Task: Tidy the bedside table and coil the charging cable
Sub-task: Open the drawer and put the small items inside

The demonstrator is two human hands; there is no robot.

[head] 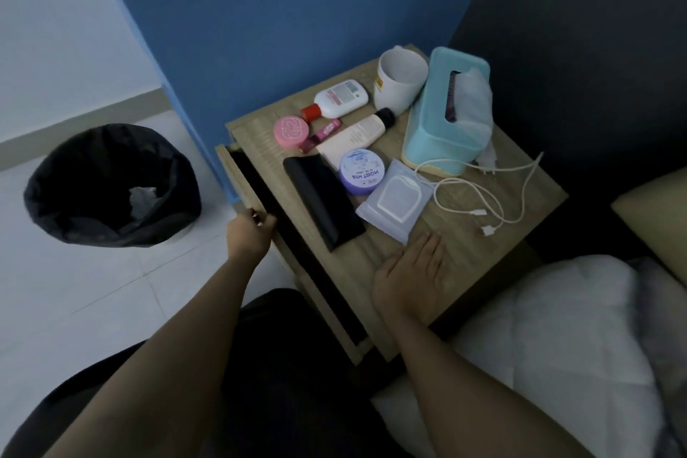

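Note:
A white charging cable (494, 193) lies loose and uncoiled on the right part of the wooden bedside table (394, 253). My left hand (251, 230) grips the front edge of the table's top drawer (238, 178), which stands slightly open. My right hand (412, 271) rests flat on the tabletop near its front, fingers straight, just below a wipes pack (396, 201). A black case (323, 197), a purple cream jar (362, 171), a pink tin (291, 131), a lip balm (321, 136), a tube (357, 136) and a white bottle (336, 98) lie scattered.
A white mug (401, 80) and a teal tissue box (446, 111) stand at the back of the table. A black-lined bin (111, 186) with crumpled paper sits on the floor at left. The bed with white bedding (557, 327) lies at right, a blue wall behind.

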